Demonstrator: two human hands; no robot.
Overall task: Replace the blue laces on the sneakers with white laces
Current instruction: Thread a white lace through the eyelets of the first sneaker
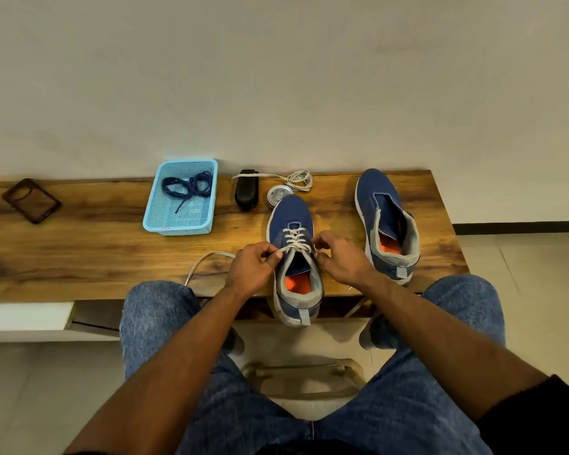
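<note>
Laces (295, 238) half-threaded, our left hand (252, 270) and right hand (339, 257) each pinch an end at the sneaker (293, 257); uneven pulling risks lopsided tails or a skipped eyelet.

Left hand (252, 269) and right hand (340, 259) pinching, forearms converging

place: a plain room in a home, most likely | signs: bare pale wall (276, 77) with dark skirting (519, 226) | low wooden bench (79, 257) with live-edge grain along the wall | pale tiled floor (523, 257) | small plastic basket (180, 197), phone case (31, 200) and polish tin (278, 195) on the bench
</note>
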